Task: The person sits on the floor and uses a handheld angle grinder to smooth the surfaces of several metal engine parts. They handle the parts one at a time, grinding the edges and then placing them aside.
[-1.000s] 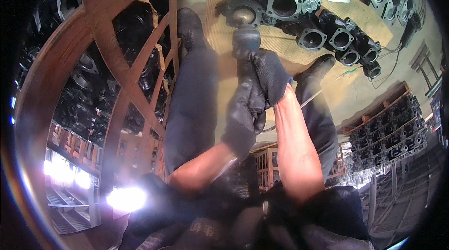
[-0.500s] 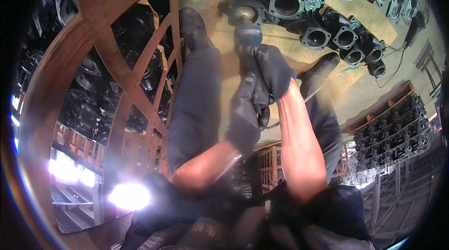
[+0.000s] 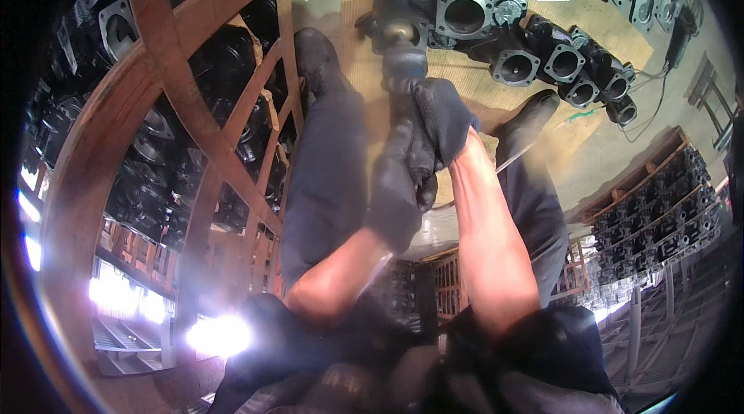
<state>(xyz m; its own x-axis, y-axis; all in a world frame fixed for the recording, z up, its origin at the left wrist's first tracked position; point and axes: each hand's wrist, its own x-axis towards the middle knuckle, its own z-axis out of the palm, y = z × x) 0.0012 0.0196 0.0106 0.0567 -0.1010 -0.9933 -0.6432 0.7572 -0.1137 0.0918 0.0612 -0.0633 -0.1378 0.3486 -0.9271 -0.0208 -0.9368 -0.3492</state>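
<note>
Tool (image 3: 404, 65), handheld, dark with a bluish collar: was gripped in two gloved hands, its nose pointed away from them at a dark casting (image 3: 400, 7) just ahead (whether contact was made could not be told). Left hand (image 3: 397, 182): was curled around the rear part. Right hand (image 3: 443, 116): was clasped farther forward, touching the left. Flanged castings (image 3: 517, 85): were ranged ahead and rightward of the right hand. Reddish-brown lattice (image 3: 198, 123): was seen left of the left hand.
</note>
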